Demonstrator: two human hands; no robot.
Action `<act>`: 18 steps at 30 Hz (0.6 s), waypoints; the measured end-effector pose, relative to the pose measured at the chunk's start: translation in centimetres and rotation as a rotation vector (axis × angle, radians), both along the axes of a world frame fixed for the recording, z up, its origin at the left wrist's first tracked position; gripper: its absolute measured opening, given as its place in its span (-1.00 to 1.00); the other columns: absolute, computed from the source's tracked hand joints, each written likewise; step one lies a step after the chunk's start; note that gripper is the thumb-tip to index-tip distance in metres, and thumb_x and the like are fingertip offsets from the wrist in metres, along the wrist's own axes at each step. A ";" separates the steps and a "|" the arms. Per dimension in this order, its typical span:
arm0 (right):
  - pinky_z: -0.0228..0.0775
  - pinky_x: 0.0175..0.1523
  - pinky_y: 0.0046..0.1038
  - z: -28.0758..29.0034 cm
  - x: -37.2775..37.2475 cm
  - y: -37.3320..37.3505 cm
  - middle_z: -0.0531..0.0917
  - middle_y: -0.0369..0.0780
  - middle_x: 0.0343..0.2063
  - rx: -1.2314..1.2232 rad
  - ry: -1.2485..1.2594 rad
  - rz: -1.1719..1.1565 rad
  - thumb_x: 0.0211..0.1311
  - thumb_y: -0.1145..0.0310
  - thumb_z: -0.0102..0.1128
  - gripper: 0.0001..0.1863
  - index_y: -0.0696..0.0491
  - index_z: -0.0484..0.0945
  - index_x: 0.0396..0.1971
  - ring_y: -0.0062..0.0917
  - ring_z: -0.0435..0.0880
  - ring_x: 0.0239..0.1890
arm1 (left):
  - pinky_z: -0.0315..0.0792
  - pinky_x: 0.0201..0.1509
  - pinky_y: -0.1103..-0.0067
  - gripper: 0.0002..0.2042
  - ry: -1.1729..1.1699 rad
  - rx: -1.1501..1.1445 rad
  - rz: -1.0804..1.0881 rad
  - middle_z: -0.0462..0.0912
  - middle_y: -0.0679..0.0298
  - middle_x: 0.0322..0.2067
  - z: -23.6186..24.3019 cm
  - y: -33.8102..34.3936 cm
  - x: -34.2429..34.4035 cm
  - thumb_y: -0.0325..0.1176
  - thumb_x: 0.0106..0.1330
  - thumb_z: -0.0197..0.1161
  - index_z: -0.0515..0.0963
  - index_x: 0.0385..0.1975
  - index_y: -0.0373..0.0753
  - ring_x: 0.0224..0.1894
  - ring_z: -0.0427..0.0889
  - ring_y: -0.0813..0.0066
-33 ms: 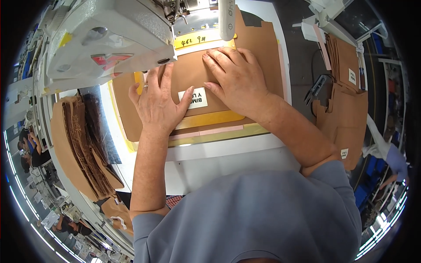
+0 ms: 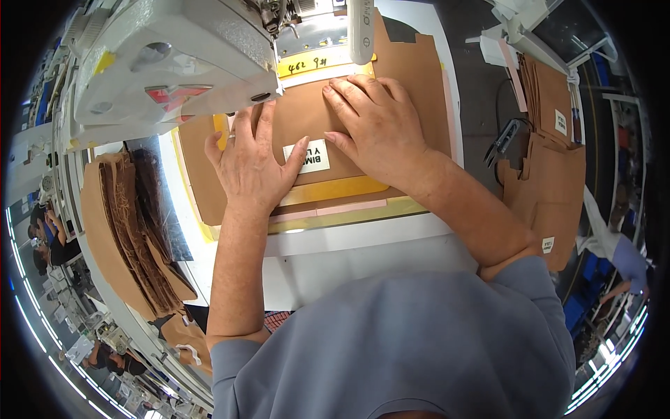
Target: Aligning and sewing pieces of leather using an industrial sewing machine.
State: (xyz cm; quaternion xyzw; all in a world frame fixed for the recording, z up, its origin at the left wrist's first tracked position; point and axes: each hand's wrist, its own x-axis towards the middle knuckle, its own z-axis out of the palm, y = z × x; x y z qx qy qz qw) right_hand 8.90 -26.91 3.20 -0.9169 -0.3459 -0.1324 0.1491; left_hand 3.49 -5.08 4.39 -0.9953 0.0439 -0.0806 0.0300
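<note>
A brown fabric piece [image 2: 300, 119] lies on the white machine table, framed by a template with yellow strips. My left hand [image 2: 255, 150] rests flat on the fabric, fingers spread, its thumb at the edge of a white printed label [image 2: 317, 155]. To the right, my right hand [image 2: 380, 115] also presses flat on the fabric, fingers stretched toward the yellow strip [image 2: 307, 66] with handwriting on it. The white sewing machine head [image 2: 174, 70] stands over the upper left of the fabric. Its needle area is just beyond my left fingertips. Neither hand grips anything.
A stack of brown fabric pieces [image 2: 129, 230] lies to the left of the table. More brown pieces [image 2: 548, 188] with white labels hang or lie at the right, beside a dark metal clamp-like tool [image 2: 502, 143]. A white upright part [image 2: 361, 31] stands beyond my right hand.
Both hands and the fabric stay in place. At the far right edge, a distant person has shifted slightly.
</note>
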 end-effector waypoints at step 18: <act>0.14 0.48 0.02 0.3 0.1 0.5 0.62 -0.36 0.17 -0.054 0.016 -0.001 0.27 -0.06 0.34 -0.40 0.02 0.63 0.18 -0.44 0.42 0.32 | 0.10 0.36 0.08 -0.35 0.028 0.107 0.068 0.48 0.16 0.22 0.4 1.3 0.0 0.29 0.29 0.23 0.53 0.33 0.14 0.16 0.62 0.36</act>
